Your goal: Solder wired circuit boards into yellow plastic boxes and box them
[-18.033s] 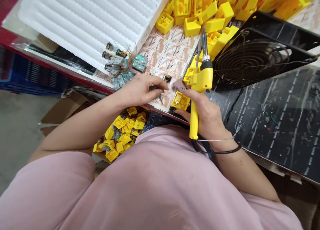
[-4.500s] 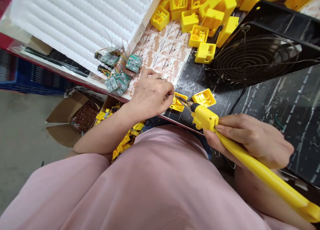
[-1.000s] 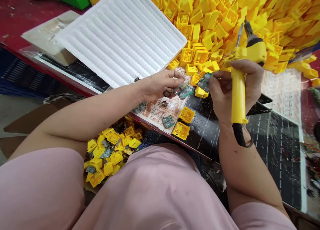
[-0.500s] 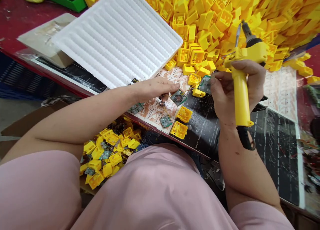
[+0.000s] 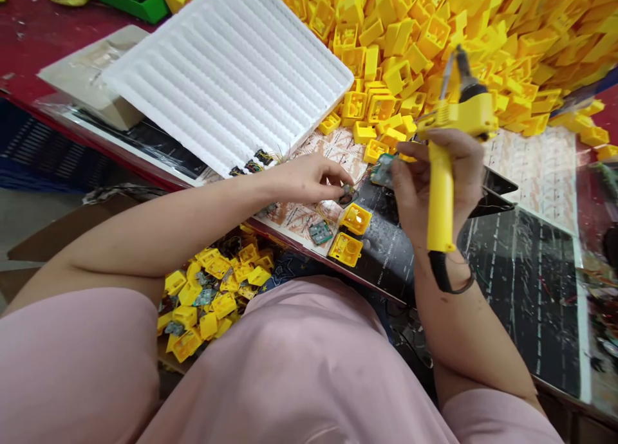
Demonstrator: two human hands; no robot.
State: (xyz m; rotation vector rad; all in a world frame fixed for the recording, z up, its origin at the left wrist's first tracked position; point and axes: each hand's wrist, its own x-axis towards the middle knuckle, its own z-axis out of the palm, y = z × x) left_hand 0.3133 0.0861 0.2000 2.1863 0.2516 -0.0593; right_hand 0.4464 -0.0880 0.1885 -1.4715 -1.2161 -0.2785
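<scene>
My right hand (image 5: 410,190) grips a yellow soldering gun (image 5: 440,203) by its handle, tip pointing up and away. Thumb and fingers of that same hand also pinch a green circuit board (image 5: 383,170). My left hand (image 5: 318,179) is closed at the fingertips on a small round speaker (image 5: 346,195), partly covered by the fingers. Just below lie two open yellow plastic cases (image 5: 356,219), one in front of the other, and beside them another small circuit board (image 5: 320,233). Thin wires run near the left fingers.
A white ridged foam tray (image 5: 226,77) lies at the left, with small black wired parts (image 5: 263,156) at its near edge. A large heap of yellow cases (image 5: 400,71) fills the back. More cases with boards (image 5: 212,296) sit below the table edge. A black mat (image 5: 526,302) lies right.
My left hand has moved a little right and down onto the round speaker. My right hand, with soldering gun and board, has shifted left and slightly nearer to me.
</scene>
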